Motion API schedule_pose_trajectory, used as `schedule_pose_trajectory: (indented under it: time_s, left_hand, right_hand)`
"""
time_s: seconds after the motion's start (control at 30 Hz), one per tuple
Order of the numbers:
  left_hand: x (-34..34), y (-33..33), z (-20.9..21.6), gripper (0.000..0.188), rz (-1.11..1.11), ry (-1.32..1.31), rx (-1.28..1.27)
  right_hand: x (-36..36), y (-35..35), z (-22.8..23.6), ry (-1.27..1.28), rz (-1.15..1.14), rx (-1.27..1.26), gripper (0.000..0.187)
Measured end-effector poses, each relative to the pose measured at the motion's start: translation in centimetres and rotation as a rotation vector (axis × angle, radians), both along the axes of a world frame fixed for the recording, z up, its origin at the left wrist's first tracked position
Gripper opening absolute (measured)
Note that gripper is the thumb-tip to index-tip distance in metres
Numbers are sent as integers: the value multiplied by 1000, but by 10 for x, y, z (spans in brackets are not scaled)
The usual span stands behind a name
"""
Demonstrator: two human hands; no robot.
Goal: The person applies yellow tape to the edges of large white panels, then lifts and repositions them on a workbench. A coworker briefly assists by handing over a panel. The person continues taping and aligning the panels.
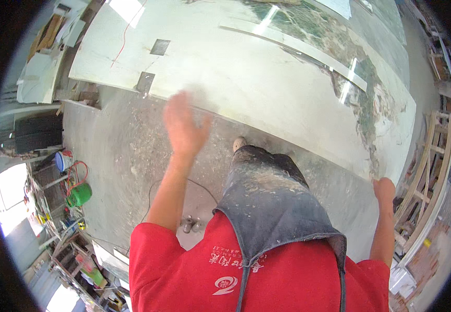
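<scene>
A large, glossy white stone slab with green and brown veining spreads out in front of me. My left hand is raised near the slab's near edge, smeared by motion, with its thumb apart from the fingers and nothing seen in it. Whether it touches the slab I cannot tell. At the near right corner, my right hand is closed on the slab's edge, its fingers partly hidden. A long pale strip lies across the top of the slab. Two dark grey squares show near its left end.
A wooden rack stands at the right. On the concrete floor at the left are a green container with a red hose and a white-blue bucket. A dark cable runs behind my left forearm. Shelves with clutter line the left side.
</scene>
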State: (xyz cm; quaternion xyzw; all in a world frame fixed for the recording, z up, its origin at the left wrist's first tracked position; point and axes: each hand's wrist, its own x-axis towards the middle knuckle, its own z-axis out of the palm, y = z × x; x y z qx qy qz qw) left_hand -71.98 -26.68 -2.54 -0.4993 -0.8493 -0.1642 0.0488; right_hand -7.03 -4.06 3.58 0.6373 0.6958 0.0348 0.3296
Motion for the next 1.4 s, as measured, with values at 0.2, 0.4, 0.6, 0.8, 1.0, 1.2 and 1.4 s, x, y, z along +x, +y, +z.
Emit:
schedule_pose_trajectory:
  time_s: [0.2,0.4,0.6,0.8,1.0,1.2,1.4]
  left_hand:
    - [-32,-11,0,80,85,165,-467]
    - [-107,-23,6,76,184,248,-491]
    - [-17,3,-6,78,119,205,-475]
    - [204,44,-7,80,-313,106,-315]
    - [429,102,-10,75,-478,57,-314]
    - [528,119,-12,74,-476,33,-297]
    - [531,118,-5,72,-430,76,-431]
  right_hand:
    - [-3,4,3,-23,-3,-14,45]
    - [-2,-3,5,41,25,2,48]
    - [-6,-3,17,119,-52,-68,49]
    - [11,26,33,210,46,-233,45]
    - [60,49,65,729,193,-480,51]
    - [116,53,36,1078,223,-539,51]
    - [228,88,56,800,290,-506,51]
